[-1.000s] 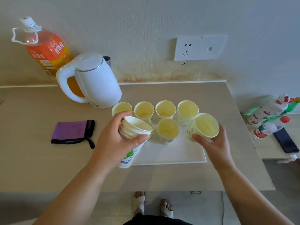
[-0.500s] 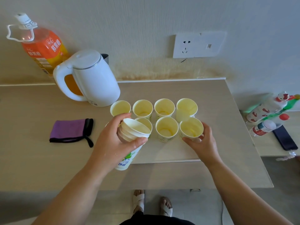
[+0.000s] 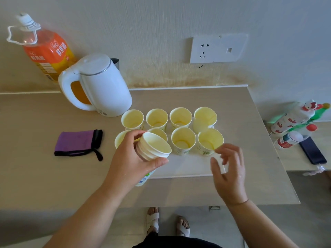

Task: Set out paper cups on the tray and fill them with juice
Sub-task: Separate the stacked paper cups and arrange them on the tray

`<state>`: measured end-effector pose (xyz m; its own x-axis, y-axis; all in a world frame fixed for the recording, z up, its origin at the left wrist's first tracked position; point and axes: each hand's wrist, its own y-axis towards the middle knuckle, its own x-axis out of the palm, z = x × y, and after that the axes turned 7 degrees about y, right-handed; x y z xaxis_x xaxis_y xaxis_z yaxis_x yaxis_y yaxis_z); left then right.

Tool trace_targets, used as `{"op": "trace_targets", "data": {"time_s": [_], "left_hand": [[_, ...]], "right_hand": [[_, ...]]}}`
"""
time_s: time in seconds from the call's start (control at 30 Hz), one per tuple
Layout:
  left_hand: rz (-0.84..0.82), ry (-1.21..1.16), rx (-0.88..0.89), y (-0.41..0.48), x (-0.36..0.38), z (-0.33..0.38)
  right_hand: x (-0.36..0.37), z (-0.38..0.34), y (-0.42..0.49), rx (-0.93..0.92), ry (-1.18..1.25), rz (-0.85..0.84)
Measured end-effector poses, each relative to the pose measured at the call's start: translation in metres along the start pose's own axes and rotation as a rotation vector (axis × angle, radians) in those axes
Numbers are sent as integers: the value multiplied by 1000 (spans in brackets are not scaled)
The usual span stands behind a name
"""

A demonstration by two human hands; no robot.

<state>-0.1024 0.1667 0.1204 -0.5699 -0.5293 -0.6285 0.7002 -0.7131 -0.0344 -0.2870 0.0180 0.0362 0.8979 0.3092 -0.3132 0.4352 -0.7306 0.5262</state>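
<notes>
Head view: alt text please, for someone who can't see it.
Left hand grips a cup stack above a white tray where eight cups stand in two rows; right hand, open, is by the front-right cup. Kettle and juice bottle stand behind left.

Beige table (image 3: 35,176) bears 1 tray (image 3: 188,167), 1 kettle (image 3: 105,88), 1 juice bottle (image 3: 46,52), 1 purple pouch (image 3: 77,142).

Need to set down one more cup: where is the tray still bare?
The tray is bare only along its near strip, between the front row of cups and its near edge, partly under the right hand. Behind that, two rows of four stand close together. The table right of the tray is also bare.
</notes>
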Motion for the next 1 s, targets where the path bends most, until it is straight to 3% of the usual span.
{"op": "trace_targets", "data": {"time_s": [0.1,0.27,0.47,0.63,1.0], "left_hand": [[-4,113,31,-4,7,-1],[28,244,57,-20,13,-2],[96,183,5,-41,13,-11],[157,233,-23,-51,11,-12],[182,342,-37,-50,-10,-20]], "right_hand": [[25,-35,7,11,153,-205],[56,-56,16,-175,144,-427],[61,-65,10,-15,287,-545],[67,-82,0,219,366,-567],[88,-110,-9,464,371,-460]]}}
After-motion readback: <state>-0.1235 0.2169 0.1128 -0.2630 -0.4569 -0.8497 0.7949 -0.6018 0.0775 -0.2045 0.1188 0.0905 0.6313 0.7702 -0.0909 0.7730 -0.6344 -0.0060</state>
